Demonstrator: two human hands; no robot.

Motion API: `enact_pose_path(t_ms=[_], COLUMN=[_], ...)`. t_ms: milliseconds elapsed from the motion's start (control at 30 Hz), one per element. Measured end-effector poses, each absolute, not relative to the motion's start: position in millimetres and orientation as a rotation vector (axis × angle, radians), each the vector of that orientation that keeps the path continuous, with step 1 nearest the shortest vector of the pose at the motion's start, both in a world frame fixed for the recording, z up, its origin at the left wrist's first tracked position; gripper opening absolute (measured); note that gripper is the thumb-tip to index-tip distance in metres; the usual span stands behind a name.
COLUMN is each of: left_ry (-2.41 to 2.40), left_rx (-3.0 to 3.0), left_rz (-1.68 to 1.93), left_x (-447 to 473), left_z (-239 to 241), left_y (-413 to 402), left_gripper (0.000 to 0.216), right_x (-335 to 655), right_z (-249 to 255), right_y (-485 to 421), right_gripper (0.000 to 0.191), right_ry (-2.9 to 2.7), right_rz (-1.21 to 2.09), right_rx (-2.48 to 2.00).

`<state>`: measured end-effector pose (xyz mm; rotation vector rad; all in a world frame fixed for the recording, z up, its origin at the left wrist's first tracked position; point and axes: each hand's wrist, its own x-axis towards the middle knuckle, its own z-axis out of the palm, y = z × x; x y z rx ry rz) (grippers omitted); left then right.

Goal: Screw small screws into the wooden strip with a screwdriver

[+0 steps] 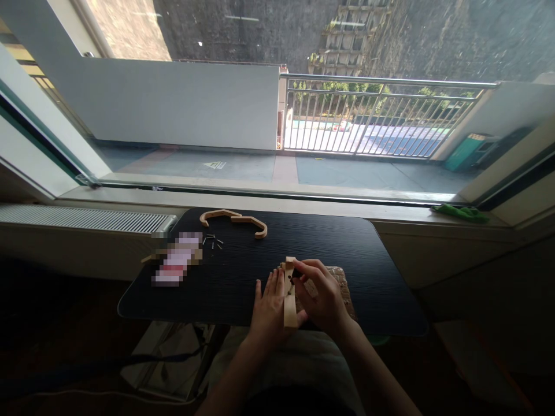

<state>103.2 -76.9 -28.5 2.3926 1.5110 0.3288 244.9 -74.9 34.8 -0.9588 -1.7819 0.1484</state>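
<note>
A pale wooden strip (290, 312) lies lengthwise in front of me, with small dark holes near its middle. My left hand (269, 303) is closed around it, fingers along its left side and thumb on the right. Over the strip, my right hand (323, 292) pinches what looks like a small screw (290, 288) against its face. The fingertips partly hide it. Beneath the right hand lies a brown, textured block or pad (342, 280). Several loose screws (213, 240) are scattered on the black table (368, 306), left of my hands.
Two curved wooden hooks (254, 220) lie at the table's back edge. A blurred pink-and-white packet (180, 257) is at the left. Behind the table are a radiator (87, 219), a windowsill (303, 209) and a green cloth (459, 212).
</note>
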Motion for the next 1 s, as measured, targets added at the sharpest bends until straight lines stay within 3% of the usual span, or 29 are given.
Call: enact_pose_path(t_ms=[1000], left_ry=[1.481], left_rx=[2.309], left_rz=[0.307], left_x=[101.7], left_z=[-21.9], left_y=[-76.0], left_gripper=[0.093], right_x=[247.4], right_z=[38.8], right_y=[-73.3], right_gripper=[0.033], right_ry=[-1.779], right_rz=[0.290], right_rx=[-0.944])
